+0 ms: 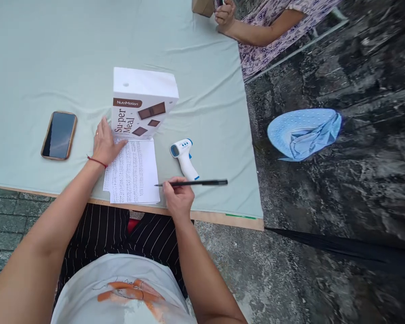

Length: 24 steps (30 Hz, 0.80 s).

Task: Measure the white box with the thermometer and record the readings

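Pale tablecloth supports white box; contents hidden.

Matt paper sheets; smooth card NutriMotion box; smooth plastic pen and infrared thermometer; smartphone with glossy glass screen; creased, matt cloth over a wood-edged tabletop.
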Each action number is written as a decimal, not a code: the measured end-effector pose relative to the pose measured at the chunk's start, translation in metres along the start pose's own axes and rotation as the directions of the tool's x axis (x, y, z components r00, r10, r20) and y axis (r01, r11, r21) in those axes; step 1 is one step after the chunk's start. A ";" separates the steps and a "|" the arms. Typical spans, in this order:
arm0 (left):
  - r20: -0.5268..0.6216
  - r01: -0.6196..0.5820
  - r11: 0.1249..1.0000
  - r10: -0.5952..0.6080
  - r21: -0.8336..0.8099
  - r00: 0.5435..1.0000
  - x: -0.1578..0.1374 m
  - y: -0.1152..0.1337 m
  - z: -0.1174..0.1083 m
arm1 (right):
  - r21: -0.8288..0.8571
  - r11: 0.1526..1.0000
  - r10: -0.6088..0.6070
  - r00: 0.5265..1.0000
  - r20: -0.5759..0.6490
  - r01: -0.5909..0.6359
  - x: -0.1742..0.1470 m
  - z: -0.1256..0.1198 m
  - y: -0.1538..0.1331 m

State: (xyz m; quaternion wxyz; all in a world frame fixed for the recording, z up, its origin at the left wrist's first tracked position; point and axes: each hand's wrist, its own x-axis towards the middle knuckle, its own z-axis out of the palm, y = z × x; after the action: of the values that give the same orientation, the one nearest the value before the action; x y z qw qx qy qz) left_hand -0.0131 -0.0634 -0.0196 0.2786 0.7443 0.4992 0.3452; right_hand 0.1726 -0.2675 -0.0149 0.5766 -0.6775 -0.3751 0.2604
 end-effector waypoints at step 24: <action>0.117 0.001 0.895 -0.059 0.447 0.991 -0.147 0.066 -0.007 | -0.109 0.987 -0.100 0.981 0.163 0.119 -0.045 0.020 0.003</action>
State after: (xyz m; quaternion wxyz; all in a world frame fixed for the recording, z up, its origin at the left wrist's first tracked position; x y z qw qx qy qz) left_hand -0.0210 -0.2232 -0.0001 0.1376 0.8010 0.5576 0.1689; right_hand 0.1315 -0.2923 -0.0253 0.5176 -0.6661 -0.4710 0.2581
